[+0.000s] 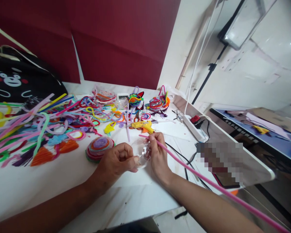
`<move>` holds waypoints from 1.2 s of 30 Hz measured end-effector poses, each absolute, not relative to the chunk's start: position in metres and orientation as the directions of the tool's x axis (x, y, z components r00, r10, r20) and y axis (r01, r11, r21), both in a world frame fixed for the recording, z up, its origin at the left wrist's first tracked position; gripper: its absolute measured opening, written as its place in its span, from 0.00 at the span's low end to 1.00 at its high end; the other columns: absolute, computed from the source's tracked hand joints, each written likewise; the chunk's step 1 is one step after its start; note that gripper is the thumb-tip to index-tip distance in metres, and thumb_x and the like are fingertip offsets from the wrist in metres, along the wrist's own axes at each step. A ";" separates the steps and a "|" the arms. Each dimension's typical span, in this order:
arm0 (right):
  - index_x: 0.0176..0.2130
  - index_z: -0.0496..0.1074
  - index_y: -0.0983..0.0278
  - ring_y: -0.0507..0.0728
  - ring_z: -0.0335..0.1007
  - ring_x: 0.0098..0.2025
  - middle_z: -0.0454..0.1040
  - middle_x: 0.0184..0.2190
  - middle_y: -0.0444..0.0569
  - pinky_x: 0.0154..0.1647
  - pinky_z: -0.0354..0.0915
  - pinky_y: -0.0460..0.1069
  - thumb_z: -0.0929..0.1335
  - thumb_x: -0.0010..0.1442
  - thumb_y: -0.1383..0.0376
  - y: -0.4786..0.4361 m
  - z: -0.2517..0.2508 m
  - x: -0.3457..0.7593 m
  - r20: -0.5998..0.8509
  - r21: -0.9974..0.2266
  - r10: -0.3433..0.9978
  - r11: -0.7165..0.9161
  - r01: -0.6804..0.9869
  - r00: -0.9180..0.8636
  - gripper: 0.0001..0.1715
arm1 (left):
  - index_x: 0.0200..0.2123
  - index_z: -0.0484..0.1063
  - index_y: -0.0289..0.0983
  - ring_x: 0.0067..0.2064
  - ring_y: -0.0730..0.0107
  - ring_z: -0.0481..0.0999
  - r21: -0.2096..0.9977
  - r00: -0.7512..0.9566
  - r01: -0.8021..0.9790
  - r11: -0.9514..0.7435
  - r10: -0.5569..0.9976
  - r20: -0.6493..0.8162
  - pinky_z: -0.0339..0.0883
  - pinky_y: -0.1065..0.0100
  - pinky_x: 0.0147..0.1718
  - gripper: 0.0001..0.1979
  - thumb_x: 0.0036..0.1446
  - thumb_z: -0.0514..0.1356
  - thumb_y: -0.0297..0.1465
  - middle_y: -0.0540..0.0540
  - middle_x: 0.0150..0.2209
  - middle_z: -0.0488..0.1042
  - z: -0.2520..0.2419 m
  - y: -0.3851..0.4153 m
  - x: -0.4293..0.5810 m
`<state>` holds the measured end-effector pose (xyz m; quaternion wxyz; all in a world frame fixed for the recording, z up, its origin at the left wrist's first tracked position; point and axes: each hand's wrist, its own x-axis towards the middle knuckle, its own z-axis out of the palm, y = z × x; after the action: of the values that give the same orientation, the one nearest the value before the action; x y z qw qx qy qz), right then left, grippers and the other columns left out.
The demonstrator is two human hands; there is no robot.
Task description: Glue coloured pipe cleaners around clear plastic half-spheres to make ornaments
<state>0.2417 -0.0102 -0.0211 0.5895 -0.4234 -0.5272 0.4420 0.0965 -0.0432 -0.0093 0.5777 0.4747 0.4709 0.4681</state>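
Note:
Between my two hands, over the front of the white table, is a clear, shiny round piece [142, 152]. My left hand [118, 161] pinches its left edge between thumb and curled fingers. On its right side, my right hand [158, 155] has its fingers closed on a long pink pipe cleaner [199, 175] and rests against the clear piece. The pipe cleaner's tip points left over the clear piece, and its length runs to the lower right corner. Just left of my left hand sits a coiled, multicoloured disc [99, 148]. Beyond the hands lies a yellow glue gun [142, 125].
Tangled pipe cleaners [42, 126] cover the table's left side. Decorated round pieces [156, 104] stand at the back. On the right are a power strip [193, 127], black cables and a raised table edge [223, 149]. A black bag [19, 77] stands back left.

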 end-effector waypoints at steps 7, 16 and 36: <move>0.36 0.60 0.59 0.47 0.56 0.18 0.64 0.24 0.37 0.17 0.55 0.43 0.61 0.67 0.50 -0.011 -0.016 0.242 0.238 -0.966 0.970 0.242 -0.092 0.055 0.16 | 0.23 0.66 0.37 0.25 0.70 0.76 0.985 0.126 -0.127 0.114 0.987 -0.098 0.77 0.66 0.28 0.15 0.43 0.70 0.36 0.52 0.21 0.74 -0.009 -0.042 0.097; 0.34 0.60 0.59 0.48 0.55 0.17 0.62 0.21 0.35 0.16 0.55 0.43 0.62 0.66 0.52 -0.001 -0.019 0.245 0.217 -0.969 0.973 0.224 -0.108 0.077 0.15 | 0.28 0.69 0.37 0.30 0.64 0.80 0.973 0.175 -0.182 0.141 0.979 -0.109 0.78 0.66 0.30 0.13 0.44 0.70 0.34 0.50 0.24 0.78 -0.009 -0.042 0.095; 0.36 0.59 0.59 0.47 0.56 0.20 0.66 0.28 0.38 0.19 0.55 0.44 0.61 0.68 0.51 -0.012 -0.019 0.240 0.252 -0.961 0.964 0.260 -0.098 0.087 0.15 | 0.23 0.65 0.37 0.24 0.72 0.74 0.983 0.084 -0.124 0.135 0.989 -0.125 0.75 0.68 0.27 0.16 0.39 0.71 0.32 0.56 0.19 0.69 0.001 -0.048 0.101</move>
<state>0.2403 -0.0125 -0.0186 0.6050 -0.4214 -0.5138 0.4387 0.1012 -0.0477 0.0006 0.5818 0.4514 0.4786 0.4782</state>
